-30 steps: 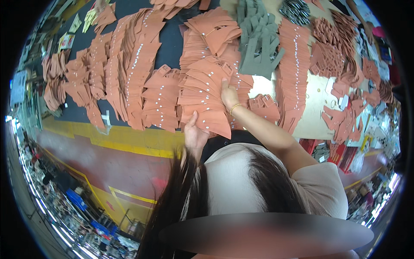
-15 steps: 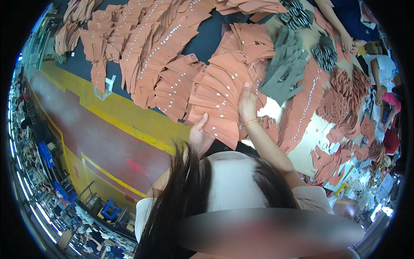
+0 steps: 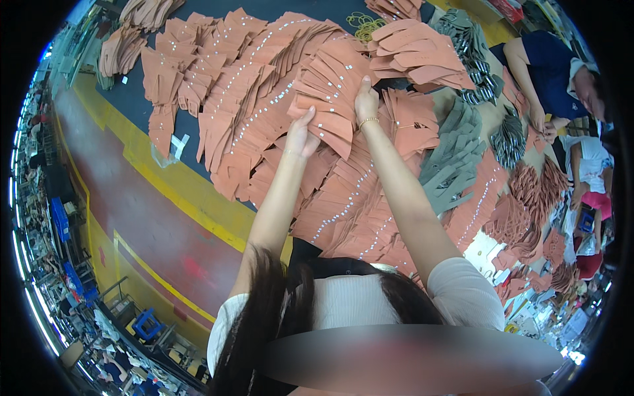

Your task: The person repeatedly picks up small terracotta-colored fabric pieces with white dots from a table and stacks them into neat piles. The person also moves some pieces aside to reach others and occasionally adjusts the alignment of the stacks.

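Note:
Out over the table, a fanned stack of salmon-coloured cut pieces (image 3: 328, 89) with small white stickers is held up between my two hands. At its near left edge, my left hand (image 3: 302, 137) grips the stack, thumb on top. My right hand (image 3: 366, 105), with a thin bracelet at the wrist, closes on the right edge. The fingers beneath the pieces are hidden. Under and around the stack lie overlapping rows of similar stickered pieces (image 3: 347, 191). Just beyond my right hand is a thick pile of salmon pieces (image 3: 416, 53).
Grey-green pieces (image 3: 452, 155) lie to the right, beside dark looped bundles (image 3: 508, 142). Long rows of salmon pieces (image 3: 228, 86) cover the dark table at left. Yellow bands (image 3: 51, 8) are absent from the tabletop; a marked floor (image 3: 158, 191) runs along its left edge. Other people (image 3: 538, 79) work at right.
Both hands have moved away from my body, farther over the table, carrying the fanned stack. My arms are now stretched out, and rows of pieces show between them.

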Tool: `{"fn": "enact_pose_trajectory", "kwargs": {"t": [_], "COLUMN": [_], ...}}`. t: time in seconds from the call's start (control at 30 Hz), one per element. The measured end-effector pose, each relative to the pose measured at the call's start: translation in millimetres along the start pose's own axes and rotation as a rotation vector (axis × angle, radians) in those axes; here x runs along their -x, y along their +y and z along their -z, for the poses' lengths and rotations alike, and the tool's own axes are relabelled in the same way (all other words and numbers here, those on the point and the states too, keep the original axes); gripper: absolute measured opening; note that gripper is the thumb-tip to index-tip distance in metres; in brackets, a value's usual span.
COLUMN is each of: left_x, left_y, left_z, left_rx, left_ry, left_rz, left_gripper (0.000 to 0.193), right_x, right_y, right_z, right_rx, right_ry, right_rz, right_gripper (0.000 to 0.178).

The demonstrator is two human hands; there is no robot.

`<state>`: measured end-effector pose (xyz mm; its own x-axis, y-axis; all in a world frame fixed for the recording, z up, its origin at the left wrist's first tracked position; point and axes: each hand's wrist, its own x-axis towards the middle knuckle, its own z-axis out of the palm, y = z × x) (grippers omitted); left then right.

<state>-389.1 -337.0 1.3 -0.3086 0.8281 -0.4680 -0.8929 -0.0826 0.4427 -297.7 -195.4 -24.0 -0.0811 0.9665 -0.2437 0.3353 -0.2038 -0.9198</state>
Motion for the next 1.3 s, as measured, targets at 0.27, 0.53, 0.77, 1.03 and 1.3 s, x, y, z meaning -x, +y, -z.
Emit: {"fn": "enact_pose_trajectory", "kwargs": {"t": [0.27,0.53,0.77,1.03,1.3], "left_x": [-23.2,12.9,68.7,190.4,345.9], "left_y": [-8.2,2.8,3.8,10.9,-108.3], "left_z": [15.4,0.3,-6.0,23.1,192.3], "left_rx": [-0.007,0.208,0.047,-0.461,-1.406], "left_ry": [0.244,0.27,0.381,0.102,0.298], "left_rz": [0.101,0.152,0.053,0.043,-0.011], "left_gripper": [0.036,0.042,0.055,0.042,0.041], "right_x": [-39.0,3.1,87.7,253.7,367.5], "right_y": [49.5,5.1,15.4,67.9,77.5], "right_z": [-17.5,40.5,129.8,213.0,230.8], "right_rx": [0.149,-0.445,-0.025,0.233,0.433], "right_ry": [-0.124,-0.471,-0.432,-0.68,-1.038], "right_rz": [-0.263,-0.421,0.097,-0.097,0.578], "right_gripper": [0.065,0.057,0.038,0.029,0.031]}}
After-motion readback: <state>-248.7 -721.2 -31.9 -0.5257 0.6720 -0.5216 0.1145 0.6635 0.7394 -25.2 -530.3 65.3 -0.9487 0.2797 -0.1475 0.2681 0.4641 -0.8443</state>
